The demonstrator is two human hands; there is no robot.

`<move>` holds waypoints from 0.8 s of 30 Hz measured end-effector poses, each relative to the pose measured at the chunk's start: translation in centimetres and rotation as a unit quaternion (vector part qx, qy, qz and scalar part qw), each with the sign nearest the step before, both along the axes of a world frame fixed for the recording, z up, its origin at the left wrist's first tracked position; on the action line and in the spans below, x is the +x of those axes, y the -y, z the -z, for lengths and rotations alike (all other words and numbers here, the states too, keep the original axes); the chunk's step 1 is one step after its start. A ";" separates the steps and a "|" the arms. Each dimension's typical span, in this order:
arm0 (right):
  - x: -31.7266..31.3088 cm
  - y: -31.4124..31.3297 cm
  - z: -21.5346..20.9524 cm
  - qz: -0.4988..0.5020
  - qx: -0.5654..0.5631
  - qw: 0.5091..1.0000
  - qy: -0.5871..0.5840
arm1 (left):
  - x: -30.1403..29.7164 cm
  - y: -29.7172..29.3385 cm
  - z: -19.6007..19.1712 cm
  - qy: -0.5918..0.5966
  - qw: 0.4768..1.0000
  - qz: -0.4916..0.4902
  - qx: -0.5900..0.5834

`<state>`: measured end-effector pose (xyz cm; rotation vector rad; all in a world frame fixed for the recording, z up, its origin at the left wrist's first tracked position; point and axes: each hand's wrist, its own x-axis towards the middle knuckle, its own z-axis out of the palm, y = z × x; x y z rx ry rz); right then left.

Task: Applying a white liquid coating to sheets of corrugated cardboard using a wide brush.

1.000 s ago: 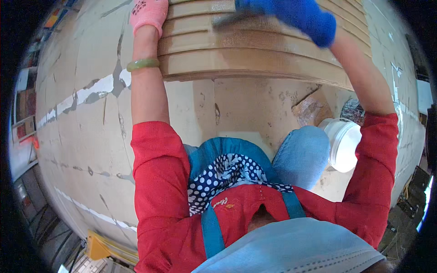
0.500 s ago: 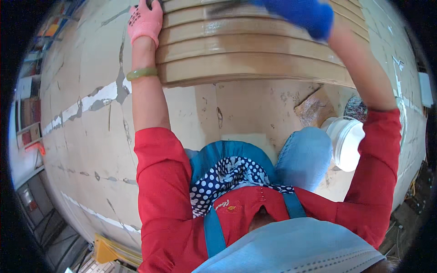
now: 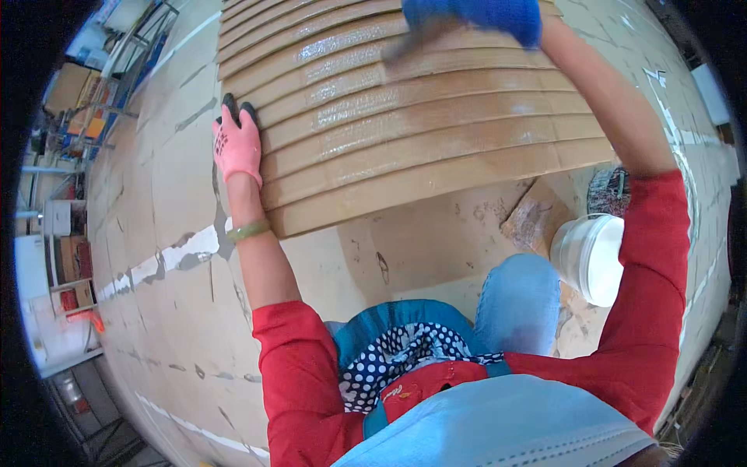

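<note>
A wide stack of overlapping cardboard sheets lies in front of me, its edges stepped like slats. Wet, shiny streaks cover much of its upper strips. My left hand, in a pink glove with black fingertips, rests against the stack's left edge with its fingers stretched out and apart. Over the far part of the sheets is my right hand in a blue glove, closed. From it a dark brush-like tool points down to the left onto the cardboard; motion blurs it.
Right of my knee stands a white bucket. Beside it are a stained cardboard piece and a dark speckled bundle. Shelving with boxes lines the far left. Grey and white patches mark the worn floor.
My view has shifted, so more of the stack shows and it appears turned. My left hand sits nearer the stack's near left corner. The right hand and its tool remain over the sheets, blurred.
</note>
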<state>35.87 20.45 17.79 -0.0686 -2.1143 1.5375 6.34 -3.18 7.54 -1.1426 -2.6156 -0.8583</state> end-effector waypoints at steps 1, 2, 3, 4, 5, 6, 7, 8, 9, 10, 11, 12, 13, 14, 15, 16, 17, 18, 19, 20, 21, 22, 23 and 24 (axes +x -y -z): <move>-0.4 -2.7 -2.3 0.098 0.085 0.991 -0.013 | 0.7 -1.0 0.0 0.007 1.000 -0.003 -0.006; -2.1 -4.4 -4.4 0.182 0.160 0.970 -0.032 | 0.7 -1.0 0.0 0.009 1.000 -0.020 -0.020; -3.9 -5.6 -5.3 0.216 0.178 0.960 -0.001 | 0.7 -0.7 -0.1 0.006 0.999 -0.024 -0.021; -5.5 -6.9 -5.9 0.252 0.197 0.947 0.029 | 0.8 -0.7 -0.2 0.003 1.000 -0.025 -0.017; -5.7 -10.0 -6.3 0.284 0.239 0.928 0.034 | 1.9 -2.5 -0.6 0.005 1.000 -0.006 -0.004; -6.0 -12.4 -6.1 0.310 0.277 0.908 0.040 | 2.6 -3.8 -0.7 0.004 1.000 0.008 0.003; -8.7 -9.7 -5.1 0.290 0.298 0.904 0.097 | 1.3 -2.0 0.1 -0.001 1.000 -0.011 -0.006; -9.2 -10.0 -5.2 0.287 0.242 0.910 0.178 | 1.4 -2.3 0.0 -0.003 1.000 -0.005 0.004; -8.5 -10.3 -4.7 0.267 0.270 0.912 0.157 | 1.6 -3.0 -0.3 -0.004 1.000 0.002 0.008; -7.1 -11.3 -4.2 0.250 0.299 0.910 0.139 | 2.1 -4.0 -0.5 0.001 1.000 0.020 0.013; -7.9 -8.8 -3.9 0.235 0.290 0.918 0.137 | 1.1 -2.6 0.1 0.005 1.000 0.011 0.002; -10.3 -3.1 -4.2 0.113 0.475 0.826 0.281 | -0.8 1.3 1.0 0.005 0.999 -0.030 -0.018; -10.1 -0.2 -5.5 0.015 0.639 0.657 0.400 | -1.2 2.7 0.7 -0.016 0.998 -0.055 -0.034; -8.2 -3.0 -5.3 0.029 0.639 0.649 0.412 | -0.1 1.1 0.1 -0.033 0.998 -0.049 -0.038; -6.9 -7.1 -4.3 -0.033 0.438 0.828 0.348 | 0.9 -0.1 -0.3 -0.033 0.998 -0.035 -0.030; -5.2 -10.6 -3.9 -0.085 0.202 0.943 0.252 | 2.2 -1.8 -0.7 -0.027 0.999 -0.019 -0.034; -6.5 -10.8 -5.2 -0.214 0.475 0.851 0.069 | 2.0 -1.5 -0.9 -0.026 0.998 -0.027 -0.047; -8.2 -10.7 -6.2 -0.218 0.474 0.851 0.061 | 1.6 -1.0 -0.7 -0.030 0.998 -0.034 -0.049; -10.9 -9.4 -6.9 -0.104 0.374 0.914 0.118 | 0.7 0.2 -0.2 -0.042 0.996 -0.050 -0.055; -13.3 -8.3 -7.3 0.015 0.260 0.949 0.179 | 0.2 1.1 0.1 -0.053 0.995 -0.060 -0.059; -14.1 -10.7 -7.8 0.049 0.228 0.967 0.102 | 1.4 -0.9 -0.4 -0.053 0.997 -0.038 -0.048; -13.2 -14.7 -8.0 0.096 0.204 0.974 0.030 | 3.5 -3.9 -0.9 -0.037 0.999 -0.002 -0.027; -12.8 -16.4 -6.9 0.150 0.285 0.946 0.048 | 4.8 -5.4 -1.3 -0.024 0.999 0.020 -0.014; -11.6 -17.7 -6.2 0.199 0.361 0.909 0.067 | 5.8 -6.7 -1.5 -0.022 0.999 0.038 -0.006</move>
